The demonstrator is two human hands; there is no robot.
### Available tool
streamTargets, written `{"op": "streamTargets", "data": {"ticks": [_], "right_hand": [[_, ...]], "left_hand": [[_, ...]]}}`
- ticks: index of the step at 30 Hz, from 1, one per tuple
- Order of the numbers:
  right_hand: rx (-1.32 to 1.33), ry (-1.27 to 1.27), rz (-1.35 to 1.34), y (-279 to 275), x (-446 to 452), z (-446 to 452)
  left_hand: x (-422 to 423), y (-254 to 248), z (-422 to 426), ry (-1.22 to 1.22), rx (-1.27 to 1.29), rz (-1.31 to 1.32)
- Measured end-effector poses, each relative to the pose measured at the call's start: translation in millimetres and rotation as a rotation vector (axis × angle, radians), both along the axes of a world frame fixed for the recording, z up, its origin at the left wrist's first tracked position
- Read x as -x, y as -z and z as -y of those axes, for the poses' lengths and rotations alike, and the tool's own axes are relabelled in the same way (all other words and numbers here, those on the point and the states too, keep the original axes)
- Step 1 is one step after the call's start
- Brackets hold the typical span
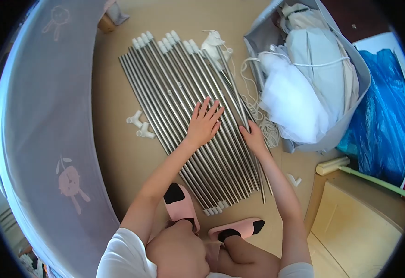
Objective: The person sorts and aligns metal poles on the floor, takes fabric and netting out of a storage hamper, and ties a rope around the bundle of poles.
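Note:
Many metal tubes (165,111) lie side by side on the floor, several tipped with white plastic end caps (170,41). Spread flat across the middle of the row is my left hand (204,123), its fingers apart. At the row's right side, my right hand (254,139) has its thumb and fingers around a metal tube (242,109) that lies slightly apart from the others. Coiled white cord (270,132) is just beyond that hand. Two white plastic connectors (140,124) rest left of the row.
A grey fabric bin (323,139) at the upper right holds folded fabric and white netting (295,97). Beside it is a blue plastic bag (380,116). A grey bed-side panel (68,139) borders the left. Another white connector (294,180) lies right, near a wooden cabinet (355,213).

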State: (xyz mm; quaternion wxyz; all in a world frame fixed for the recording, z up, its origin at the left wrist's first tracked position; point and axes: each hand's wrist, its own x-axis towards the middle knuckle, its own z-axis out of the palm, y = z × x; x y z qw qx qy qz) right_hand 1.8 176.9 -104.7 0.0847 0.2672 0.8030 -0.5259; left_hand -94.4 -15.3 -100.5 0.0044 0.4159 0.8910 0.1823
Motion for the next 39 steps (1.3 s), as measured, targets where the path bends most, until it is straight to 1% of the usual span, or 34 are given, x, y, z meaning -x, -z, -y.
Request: {"op": "streamTargets", "data": {"ticks": [2, 3, 4, 6, 7, 8, 11, 16, 18, 19, 22, 24, 25, 28, 29, 30, 32, 34, 36, 37, 38, 39], "right_hand": [[-0.112, -0.086, -0.165, 5.3, 3.0, -1.3], [-0.063, -0.072, -0.127, 13.6, 4.2, -4.1], [-0.067, -0.066, -0.123, 13.4, 6.6, -5.0], [-0.215, -0.120, -0.271, 13.4, 11.9, -2.5], [-0.233, -0.176, -0.269, -3.0, 16.5, 2.2], [-0.231, -0.173, -0.272, -9.0, 20.3, 6.2], [-0.294, -0.223, -0.334, -8.3, 31.1, 15.5], [-0.388, -0.296, -0.305, -0.4, 44.2, 21.9], [-0.565, -0.283, -0.276, 1.6, 46.1, 27.0], [-0.566, -0.281, -0.276, 4.5, 46.9, 27.7], [-0.565, -0.203, -0.253, 7.6, 49.9, 26.2], [-0.626, -0.166, -0.165, 3.1, 53.5, 22.5], [-0.635, -0.133, -0.196, 5.3, 56.3, 18.8], [-0.651, -0.101, -0.172, 6.1, 60.0, 11.4], [-0.599, -0.070, -0.220, 3.2, 60.7, 11.2], [-0.601, -0.069, -0.220, 0.5, 61.7, 11.7], [-0.486, -0.173, -0.320, -5.1, 63.1, 13.9], [-0.476, -0.148, -0.315, -2.1, 63.2, 14.3], [-0.510, -0.192, -0.455, 8.0, 64.8, 5.6], [-0.456, -0.269, -0.394, 1.7, 66.4, -2.1], [-0.310, -0.295, -0.393, -3.5, 66.9, -8.3], [-0.248, -0.212, -0.336, -1.9, 58.4, -24.9]], "left_hand": [[-1.1, 1.2, -11.5, 0.072, 0.004, 0.008], [-1.9, 1.3, -15.6, 0.093, 0.011, 0.011], [-2.0, 3.3, -18.1, 0.109, 0.017, 0.004], [-2.1, 5.9, -20.1, 0.104, -0.003, 0.022], [-2.0, 5.6, -20.5, 0.099, -0.013, 0.027], [-2.0, 4.7, -20.5, 0.101, -0.010, 0.024], [-3.0, 2.1, -20.0, 0.082, -0.028, 0.023], [-3.5, 4.3, -19.5, 0.073, -0.025, 0.011], [-3.8, 5.2, -19.6, 0.055, -0.022, 0.037], [-4.1, 5.0, -19.6, 0.057, -0.022, 0.037], [-5.0, 4.8, -20.2, 0.054, -0.040, 0.014], [-4.9, 5.6, -19.9, 0.053, -0.044, 0.011], [-5.0, 5.6, -19.9, 0.054, -0.044, 0.012], [-5.5, 5.9, -20.2, 0.047, -0.055, 0.017], [-5.5, 6.3, -20.4, 0.046, -0.056, 0.006], [-5.5, 6.8, -20.4, 0.045, -0.057, -0.004], [-5.1, 5.8, -20.1, 0.045, -0.054, -0.008], [-5.7, 6.0, -19.7, 0.052, -0.049, -0.006], [-6.1, 8.1, -19.7, 0.040, -0.051, -0.025], [-6.3, 7.8, -20.7, 0.027, -0.023, -0.017], [-7.2, 8.3, -21.0, 0.022, -0.035, -0.008], [-9.1, 9.2, -25.6, 0.035, -0.015, -0.031]]}}
